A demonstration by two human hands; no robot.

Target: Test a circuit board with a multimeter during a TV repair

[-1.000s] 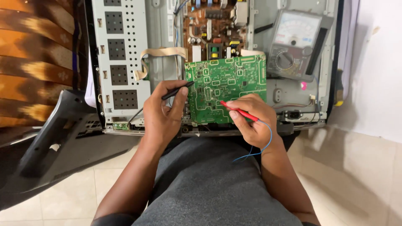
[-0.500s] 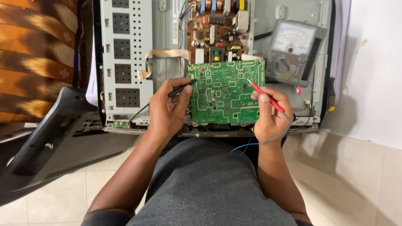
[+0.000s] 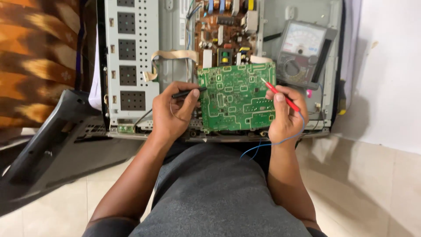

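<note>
light: bright, even daylight | shadows: soft, on floor [image 3: 351, 175] at right | focus: sharp | glare: none

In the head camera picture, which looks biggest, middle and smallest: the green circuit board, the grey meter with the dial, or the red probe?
Largest to smallest as they look:
1. green circuit board
2. grey meter, which lies a bit farther from the camera, so it may look smaller than it really is
3. red probe, thin, held in the right hand

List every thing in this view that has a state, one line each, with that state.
Left hand: grips the black probe, tip at the left edge of the green circuit board.
Right hand: grips the red probe, tip on the board's upper right.
Green circuit board: bare, lying flat on the open metal chassis.
Analog multimeter: lying face up on the chassis.
Black back cover: off, set aside at left.
</note>
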